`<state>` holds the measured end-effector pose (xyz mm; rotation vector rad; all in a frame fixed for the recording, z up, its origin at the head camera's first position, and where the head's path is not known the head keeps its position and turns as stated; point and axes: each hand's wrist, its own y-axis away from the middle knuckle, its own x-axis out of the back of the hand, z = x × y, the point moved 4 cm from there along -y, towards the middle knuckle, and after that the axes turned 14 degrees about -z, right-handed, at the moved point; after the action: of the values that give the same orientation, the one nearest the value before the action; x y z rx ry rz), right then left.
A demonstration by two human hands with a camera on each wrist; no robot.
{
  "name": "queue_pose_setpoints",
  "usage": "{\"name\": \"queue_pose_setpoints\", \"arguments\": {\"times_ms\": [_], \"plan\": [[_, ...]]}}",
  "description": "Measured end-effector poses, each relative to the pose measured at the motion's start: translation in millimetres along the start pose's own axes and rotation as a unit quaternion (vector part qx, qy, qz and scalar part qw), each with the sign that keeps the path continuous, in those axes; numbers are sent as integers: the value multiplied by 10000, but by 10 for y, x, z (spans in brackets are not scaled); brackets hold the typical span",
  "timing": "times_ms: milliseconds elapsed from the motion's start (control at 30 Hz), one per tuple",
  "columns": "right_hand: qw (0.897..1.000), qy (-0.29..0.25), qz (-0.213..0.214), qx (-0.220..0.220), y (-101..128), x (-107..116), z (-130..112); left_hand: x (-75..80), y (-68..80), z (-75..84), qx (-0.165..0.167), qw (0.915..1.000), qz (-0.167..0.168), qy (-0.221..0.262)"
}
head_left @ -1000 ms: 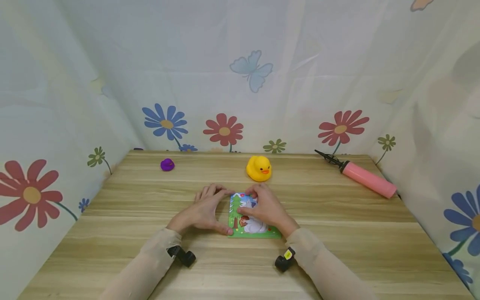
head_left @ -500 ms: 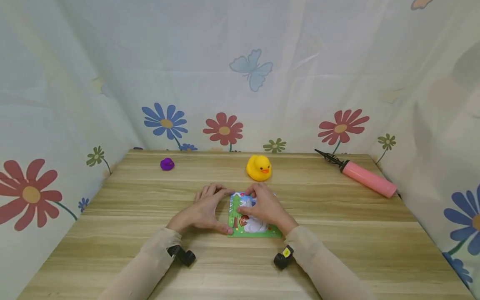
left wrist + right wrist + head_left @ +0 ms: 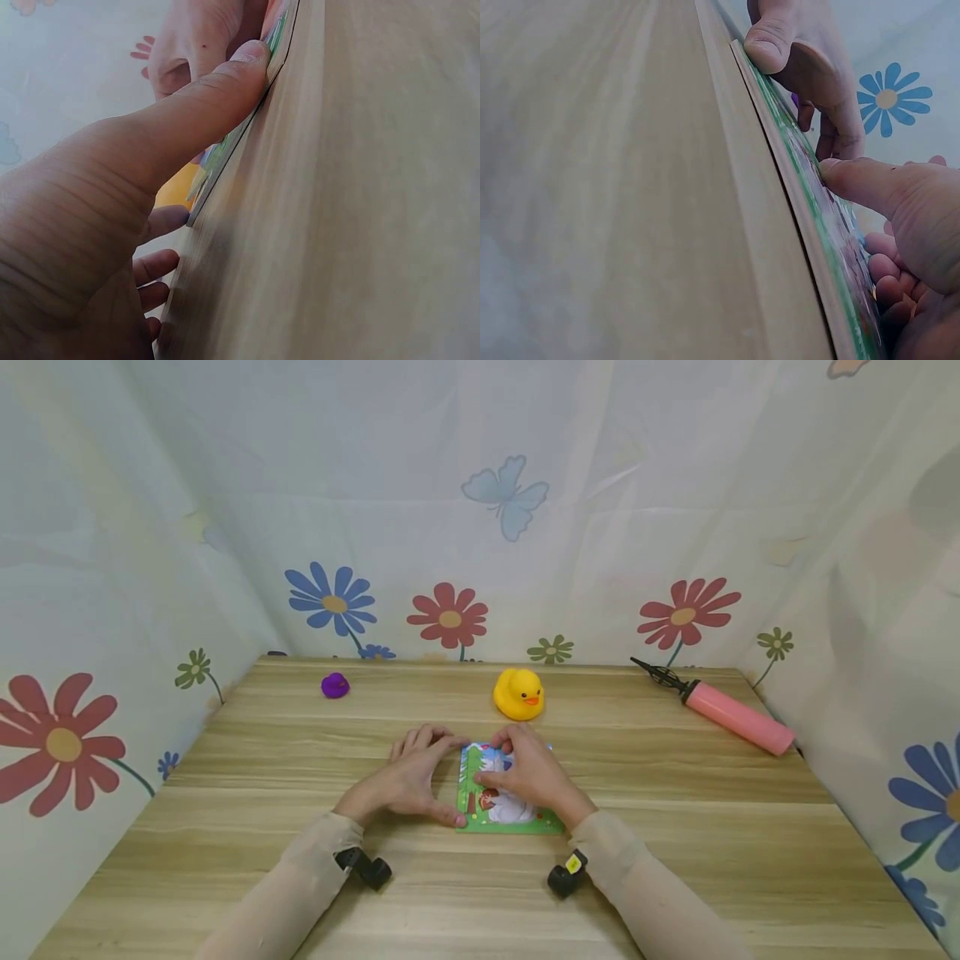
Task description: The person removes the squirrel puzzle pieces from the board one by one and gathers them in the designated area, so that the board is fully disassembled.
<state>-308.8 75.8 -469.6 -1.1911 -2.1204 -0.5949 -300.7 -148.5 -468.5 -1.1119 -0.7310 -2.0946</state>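
Note:
A small picture puzzle board (image 3: 472, 806) with a white animal, trees and a green border lies flat on the table. At its left edge, my left hand (image 3: 406, 783) rests its thumb on the near corner and its forefinger by the far corner. The left wrist view shows that thumb (image 3: 225, 86) stretched out over the corner. Over the board's right part, my right hand (image 3: 534, 770) is bent, with its thumb and forefinger tips on the picture. In the right wrist view its thumb (image 3: 859, 182) touches the surface. Whether it pinches a piece is hidden.
Beyond the board sits a yellow rubber duck (image 3: 518, 695). A small purple duck (image 3: 335, 685) stands at the back left. A pink hand pump (image 3: 738, 717) with a black nozzle lies at the back right. The wooden table (image 3: 465, 902) meets a flowered curtain (image 3: 375, 510) behind.
Both hands and the board keep nearly the same place. The head view has shifted very slightly.

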Motion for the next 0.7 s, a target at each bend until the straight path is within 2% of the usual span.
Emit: {"name": "queue_pose_setpoints", "arguments": {"times_ms": [400, 700], "plan": [[10000, -37, -53, 18, 3, 13, -36, 13, 11, 27, -8, 10000, -16, 66], [9988, -480, -39, -34, -3, 24, -39, 10, 5, 29, 23, 10000, -30, 61]]}}
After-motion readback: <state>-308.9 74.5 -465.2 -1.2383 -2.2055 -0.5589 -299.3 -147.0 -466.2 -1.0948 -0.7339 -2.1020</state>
